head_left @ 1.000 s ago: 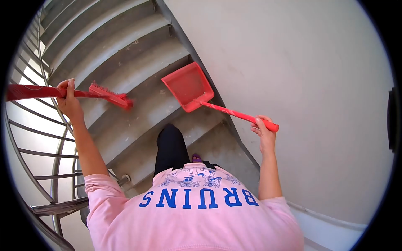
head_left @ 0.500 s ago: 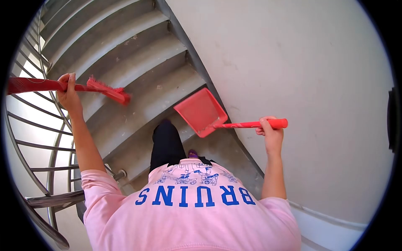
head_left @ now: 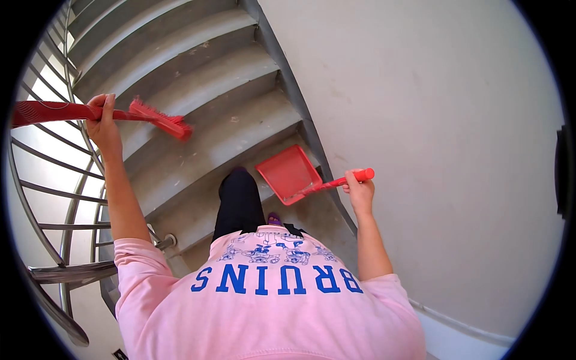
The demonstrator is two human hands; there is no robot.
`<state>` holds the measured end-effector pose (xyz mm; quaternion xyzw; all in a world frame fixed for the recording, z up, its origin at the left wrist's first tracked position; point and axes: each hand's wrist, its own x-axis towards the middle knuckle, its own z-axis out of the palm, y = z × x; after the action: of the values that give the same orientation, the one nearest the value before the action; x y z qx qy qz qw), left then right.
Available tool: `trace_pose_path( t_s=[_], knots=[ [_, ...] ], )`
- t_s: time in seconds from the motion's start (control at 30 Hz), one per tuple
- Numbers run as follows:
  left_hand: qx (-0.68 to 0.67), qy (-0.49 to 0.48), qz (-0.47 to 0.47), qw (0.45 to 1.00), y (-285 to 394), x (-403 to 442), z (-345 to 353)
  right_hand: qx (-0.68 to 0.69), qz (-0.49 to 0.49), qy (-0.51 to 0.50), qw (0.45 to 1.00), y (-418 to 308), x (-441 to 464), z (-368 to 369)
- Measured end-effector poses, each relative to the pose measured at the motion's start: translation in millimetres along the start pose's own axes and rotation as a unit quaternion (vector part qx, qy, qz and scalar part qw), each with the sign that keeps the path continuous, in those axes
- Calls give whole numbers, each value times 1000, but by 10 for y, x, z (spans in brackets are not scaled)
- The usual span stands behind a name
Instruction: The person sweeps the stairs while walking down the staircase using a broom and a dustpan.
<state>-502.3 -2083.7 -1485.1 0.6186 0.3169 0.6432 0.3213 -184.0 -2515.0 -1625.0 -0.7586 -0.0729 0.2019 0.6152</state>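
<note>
On the left, my left hand [head_left: 105,129] is closed round the red handle of a brush [head_left: 159,119], whose bristled head hangs over the grey steps [head_left: 231,123]. My right hand [head_left: 360,191] grips the handle of a red dustpan [head_left: 289,174] near its end. The pan lies beside the wall edge of the stairs, just right of my dark-trousered knee [head_left: 240,201]; whether it touches a step I cannot tell. Some small specks show in the pan near its handle.
A curved metal railing [head_left: 69,273] runs down the left side. The pale wall [head_left: 444,132] rises on the right, with a dark skirting strip [head_left: 300,102] along the stairs. My purple-shod foot [head_left: 274,218] shows on a lower step.
The dustpan has come down from a higher step towards my body, and its handle has swung. My right hand went right, then back left. The brush has shifted only slightly.
</note>
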Motion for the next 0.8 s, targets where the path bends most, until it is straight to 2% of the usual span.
trace_pose_path(
  t_s=[0.8],
  knots=[
    [-31,35,22,999,-1,-146,-145,-49,-38,-34,997,-29,476,378]
  ],
)
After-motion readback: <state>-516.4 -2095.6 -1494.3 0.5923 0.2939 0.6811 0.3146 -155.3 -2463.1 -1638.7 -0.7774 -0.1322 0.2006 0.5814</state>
